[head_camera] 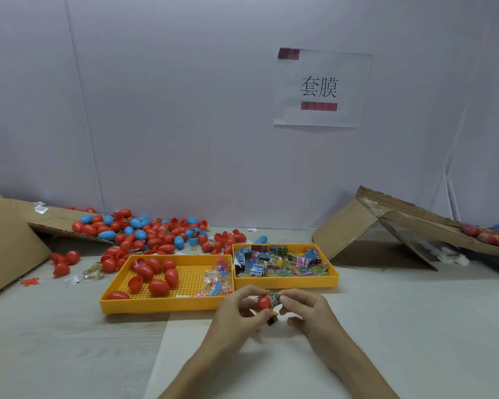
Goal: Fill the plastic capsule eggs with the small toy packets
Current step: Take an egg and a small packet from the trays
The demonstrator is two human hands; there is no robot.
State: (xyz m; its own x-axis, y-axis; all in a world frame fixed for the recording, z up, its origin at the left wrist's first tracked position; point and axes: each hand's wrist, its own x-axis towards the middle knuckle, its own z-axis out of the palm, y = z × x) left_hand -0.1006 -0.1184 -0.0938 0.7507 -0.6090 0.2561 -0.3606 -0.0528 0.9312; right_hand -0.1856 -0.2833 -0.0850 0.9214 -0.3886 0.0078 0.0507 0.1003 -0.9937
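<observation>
Capsule egg (264, 302) pinched in left hand (238, 312) grip, 6 o'clock of packet tray (285, 283); right hand (307, 311) grip pinches toy packet (276, 298) at its mouth. Stuffing step, by judgement; next, seat packet fully.

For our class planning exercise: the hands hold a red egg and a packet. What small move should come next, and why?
Probably press the packet into the red egg: the right hand pinches it at the egg, gripped by the left hand, and it shows outside.

The left hand (236, 312) and right hand (307, 308) hide much of the red plastic capsule egg (263, 302) and small printed packet (274, 298) in front of the yellow plastic packet tray (285, 282).
</observation>
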